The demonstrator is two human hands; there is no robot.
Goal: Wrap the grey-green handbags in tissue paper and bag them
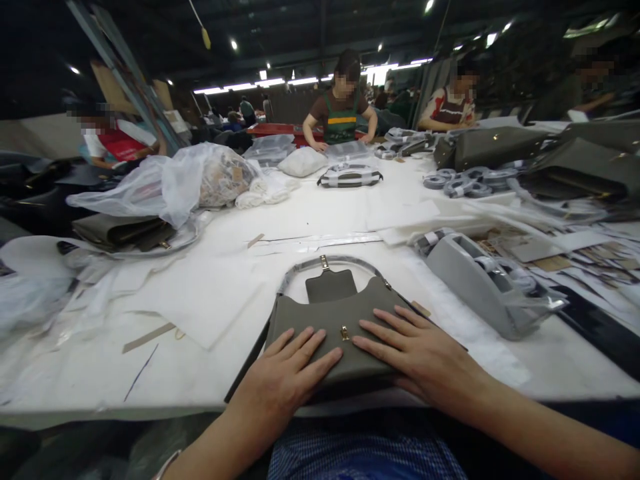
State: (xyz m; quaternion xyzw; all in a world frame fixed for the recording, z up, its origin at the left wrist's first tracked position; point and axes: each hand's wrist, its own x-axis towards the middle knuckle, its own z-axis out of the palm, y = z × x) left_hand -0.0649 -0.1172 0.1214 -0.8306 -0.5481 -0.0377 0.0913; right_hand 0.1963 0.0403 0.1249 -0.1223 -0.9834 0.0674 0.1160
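The grey-olive bag (330, 315) lies on the white surface (280, 220), under the left hand (280, 380) and right hand (425, 353), both flat, fingers spread, flanking its clasp (345, 333); the right thumb's contact seems unclear.

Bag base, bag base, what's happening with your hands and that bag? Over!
Both palms down: left hand, right hand. Dark bag underneath, gold clasp between hands. Grey bag beyond right hand, not touching.
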